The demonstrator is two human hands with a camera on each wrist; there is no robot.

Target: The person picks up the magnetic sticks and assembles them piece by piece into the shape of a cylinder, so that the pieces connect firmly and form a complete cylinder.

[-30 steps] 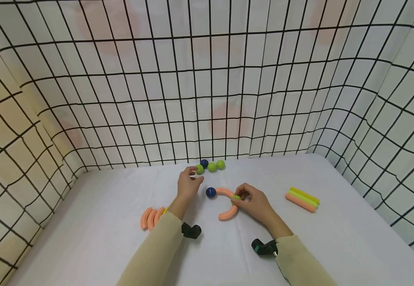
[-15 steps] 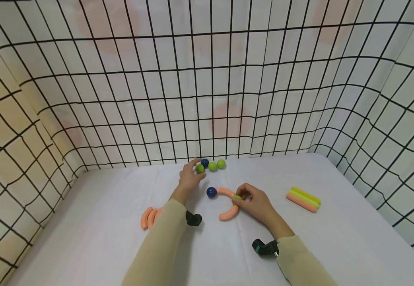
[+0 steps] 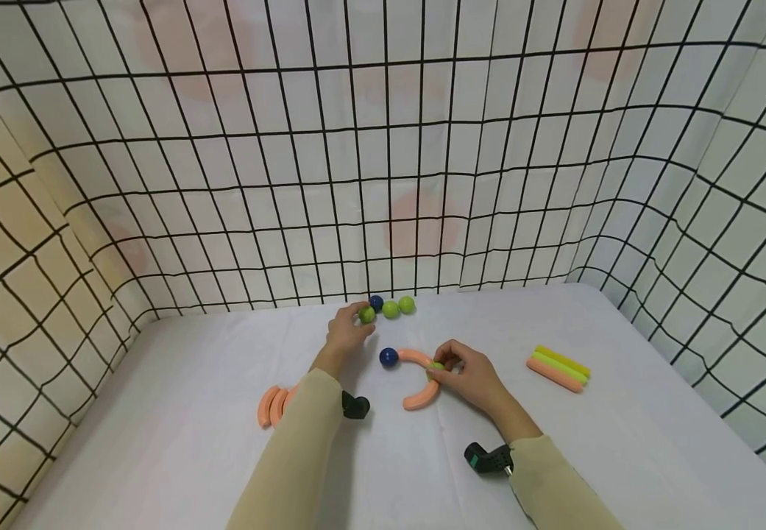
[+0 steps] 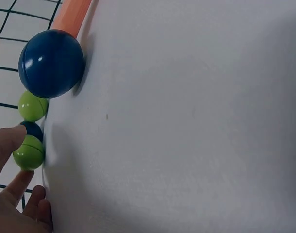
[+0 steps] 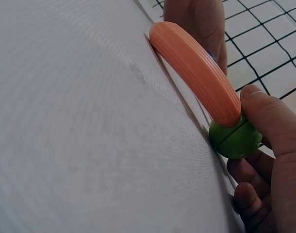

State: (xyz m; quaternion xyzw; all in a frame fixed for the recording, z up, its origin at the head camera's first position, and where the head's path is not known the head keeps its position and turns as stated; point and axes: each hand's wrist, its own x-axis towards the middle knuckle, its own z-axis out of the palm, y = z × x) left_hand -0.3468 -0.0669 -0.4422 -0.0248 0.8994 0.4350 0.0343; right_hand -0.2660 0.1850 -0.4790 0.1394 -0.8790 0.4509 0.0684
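One green ball (image 5: 235, 140), set between orange arcs (image 3: 422, 397) on the bench (image 3: 409, 478), is pinched by fingers of the right hand (image 3: 472, 375); fingers of the left hand (image 3: 346, 333) clasp a farther ball (image 4: 29, 154). Both look light, rigid and slick, probably best held across the middle.

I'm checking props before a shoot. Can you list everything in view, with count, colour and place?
Curved sticks: at least 5, orange, two at centre, the rest at left, partly hidden
Green balls: 4, green, three at back, one between the centre curved sticks
Blue balls: 2, blue, one at back, one at a centre curved stick's end
Straight sticks: 3, yellow, lime and orange, right
Table: 1, white, beneath
Backdrop: 1, mostly white with black grid, around the table
Wrist cameras: 2, black, at the wrists
Sleeves: 2, beige, front
Left grip: 1, around the leftmost green ball
Right grip: 1, holding the centre green ball
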